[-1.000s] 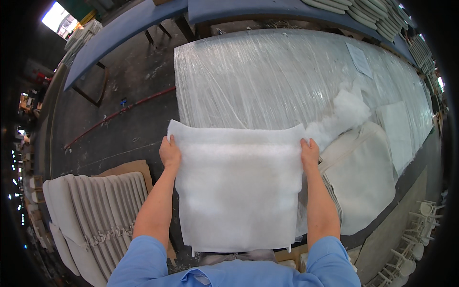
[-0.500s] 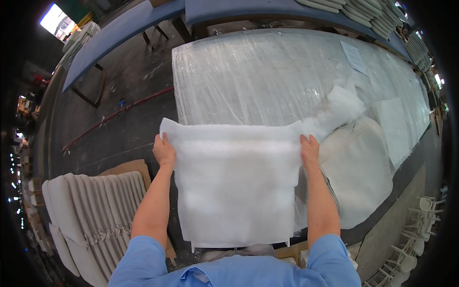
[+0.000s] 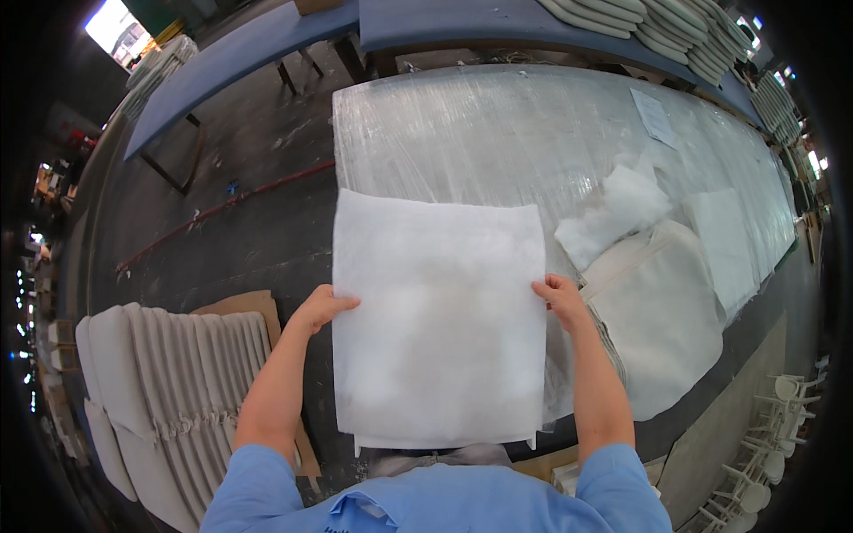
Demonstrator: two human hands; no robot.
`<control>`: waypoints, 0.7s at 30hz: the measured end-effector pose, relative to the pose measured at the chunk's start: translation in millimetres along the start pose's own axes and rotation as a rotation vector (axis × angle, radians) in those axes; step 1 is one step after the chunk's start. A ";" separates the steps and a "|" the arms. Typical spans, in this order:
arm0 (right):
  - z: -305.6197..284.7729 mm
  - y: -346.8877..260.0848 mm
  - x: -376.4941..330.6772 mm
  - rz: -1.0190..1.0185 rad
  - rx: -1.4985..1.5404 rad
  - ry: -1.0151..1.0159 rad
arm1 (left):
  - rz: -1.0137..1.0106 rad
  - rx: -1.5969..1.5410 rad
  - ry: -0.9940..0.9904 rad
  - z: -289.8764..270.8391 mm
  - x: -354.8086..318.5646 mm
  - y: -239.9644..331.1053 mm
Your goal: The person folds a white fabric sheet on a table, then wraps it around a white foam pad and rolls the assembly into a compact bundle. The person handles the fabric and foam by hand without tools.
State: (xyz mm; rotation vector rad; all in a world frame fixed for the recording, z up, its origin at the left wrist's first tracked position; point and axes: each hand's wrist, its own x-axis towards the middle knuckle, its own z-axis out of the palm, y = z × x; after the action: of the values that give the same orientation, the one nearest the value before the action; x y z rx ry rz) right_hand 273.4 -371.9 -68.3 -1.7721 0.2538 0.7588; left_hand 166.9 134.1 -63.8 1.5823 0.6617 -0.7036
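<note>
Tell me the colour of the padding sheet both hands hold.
White, slightly translucent padding sheet; head view.

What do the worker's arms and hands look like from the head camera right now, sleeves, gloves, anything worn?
Both forearms are bare below short light blue fabric sleeves of a collared shirt. The left hand and the right hand wear no gloves. No watch, ring, band or marking shows on either wrist or arm.
</note>
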 end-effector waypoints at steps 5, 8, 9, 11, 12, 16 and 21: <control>21.7 28.2 -30.3 -0.008 0.034 -0.015 | 0.141 -0.562 0.004 21.7 -40.6 -48.4; 27.1 44.3 -40.8 0.082 -0.135 -0.002 | -0.012 -0.263 0.037 43.6 -66.2 -77.4; 27.8 50.1 -46.6 0.091 -0.202 0.005 | -0.054 -0.280 0.023 50.6 -74.0 -86.0; 33.9 58.5 -59.1 0.103 -0.339 0.005 | -0.105 -0.299 0.053 62.2 -88.8 -98.7; 37.9 64.1 -67.1 0.114 -0.273 0.027 | -0.129 -0.309 0.067 66.6 -95.3 -104.8; 68.9 85.8 -94.0 0.082 -0.055 0.119 | -0.103 -0.505 0.127 80.8 -106.6 -122.5; 88.2 109.5 -95.8 0.219 0.254 0.192 | -0.171 -0.224 0.133 124.6 -106.9 -125.8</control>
State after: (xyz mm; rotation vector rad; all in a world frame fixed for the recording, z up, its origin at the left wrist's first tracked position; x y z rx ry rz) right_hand 110.1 -347.6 -109.2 -1.5908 0.6537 0.6769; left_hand -6.7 22.3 -76.0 1.3843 0.9493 -0.6285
